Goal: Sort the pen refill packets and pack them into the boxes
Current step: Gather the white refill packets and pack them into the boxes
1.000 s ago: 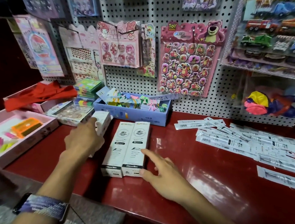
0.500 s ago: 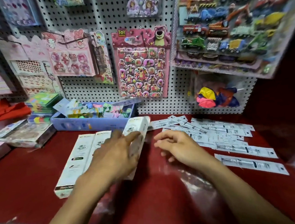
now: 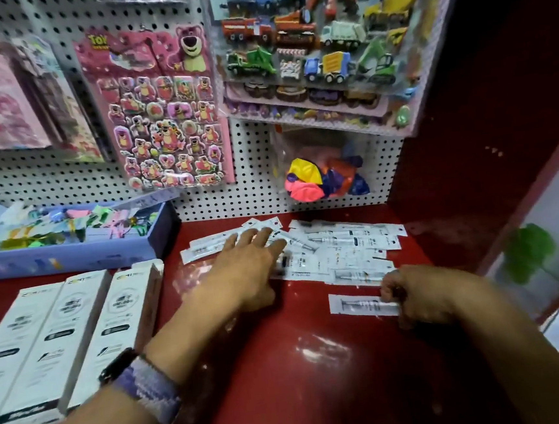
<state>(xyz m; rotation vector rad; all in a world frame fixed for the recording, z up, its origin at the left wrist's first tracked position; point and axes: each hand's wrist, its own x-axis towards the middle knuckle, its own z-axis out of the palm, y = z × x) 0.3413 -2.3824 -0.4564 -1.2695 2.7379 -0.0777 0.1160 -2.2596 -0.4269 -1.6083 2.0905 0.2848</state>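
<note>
On the red counter (image 3: 284, 363) a loose pile of pen refill packets (image 3: 342, 247) lies spread out near the pegboard wall (image 3: 257, 166). The left hand (image 3: 242, 269) reaches over the left part of the pile with its fingers straight and spread, the fingertips resting on the packets; this grip is open and holds nothing. The right hand (image 3: 420, 292) sits at the near right edge of the pile with its fingers curled, its grip pinching the right end of a single packet (image 3: 357, 303) that lies flat on the counter, just apart from the rest of the pile. A second packet end may sit under the same fingers, but that cannot be told.

Three long white boxes (image 3: 62, 339) lie side by side on the left of the counter, touching one another along their long sides. The rightmost one has its far end flap open. None of the packets is seen inside them.

Behind the boxes stands a blue tray (image 3: 72, 257) full of small colourful items. On the pegboard hang a pink bear sticker sheet (image 3: 162, 120), a pack of toy trucks (image 3: 318, 49) and a clear bag of balloons (image 3: 322, 177). The left wrist wears a purple woven watch band (image 3: 148, 389).
</note>
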